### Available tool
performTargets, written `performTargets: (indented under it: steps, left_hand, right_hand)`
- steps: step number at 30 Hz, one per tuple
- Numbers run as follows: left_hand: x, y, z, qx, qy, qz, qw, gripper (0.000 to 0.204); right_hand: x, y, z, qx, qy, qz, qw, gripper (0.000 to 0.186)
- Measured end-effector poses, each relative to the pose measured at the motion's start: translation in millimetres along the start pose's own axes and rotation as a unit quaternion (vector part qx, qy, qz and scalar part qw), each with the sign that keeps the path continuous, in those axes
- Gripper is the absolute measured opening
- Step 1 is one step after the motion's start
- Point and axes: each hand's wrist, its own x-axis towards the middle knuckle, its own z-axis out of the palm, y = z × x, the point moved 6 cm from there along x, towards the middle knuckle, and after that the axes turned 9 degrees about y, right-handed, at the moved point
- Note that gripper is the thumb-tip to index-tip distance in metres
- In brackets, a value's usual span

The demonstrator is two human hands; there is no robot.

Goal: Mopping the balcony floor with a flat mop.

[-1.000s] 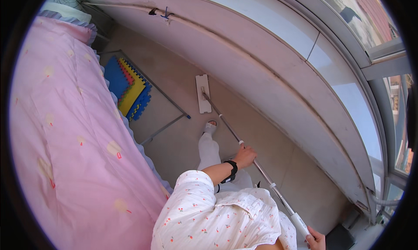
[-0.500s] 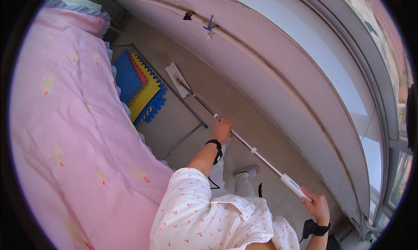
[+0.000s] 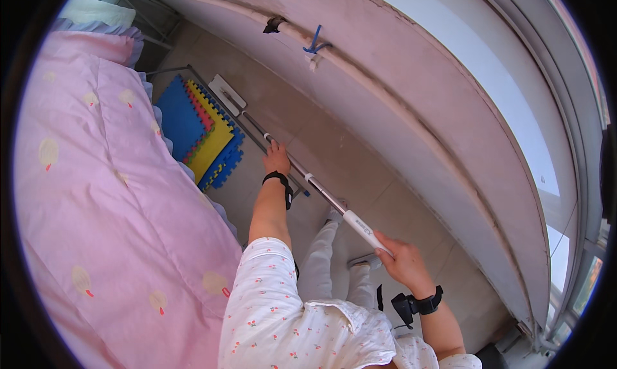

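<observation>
A flat mop (image 3: 326, 193) slants across the floor, its long metal pole running from the upper left down toward me. Partway along the pole, my left hand (image 3: 276, 159) is wrapped round it. My right hand (image 3: 400, 256) grips the white handle at the near end. The white rectangular mop head (image 3: 227, 94) lies on the floor beside a thin metal bar, close to the stacked foam mats (image 3: 209, 134). Black bands circle both of my wrists.
On the left stands a bed with a pink quilt (image 3: 128, 176). A metal frame bar (image 3: 225, 105) runs near the mats. Along the right, a curved pink wall carries a pipe (image 3: 373, 80) with a blue tie (image 3: 315, 42); windows rise beyond it.
The mop has moved to the upper left, away from me, its head now nearer the metal bar and mats. Both hands went with it, still gripping.
</observation>
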Motion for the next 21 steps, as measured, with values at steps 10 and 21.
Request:
performTargets:
  steps: [10,21]
  left_hand:
    - [-201,130,11,-0.015,-0.019,0.286,0.958,0.027]
    - [-500,325,-28,-0.260,-0.220,0.565,0.752,0.015]
  right_hand:
    - [-235,133,-35,0.087,0.000,0.254,0.963,0.036]
    - [-570,144,-172,-0.108,0.080,0.491,0.861,0.030]
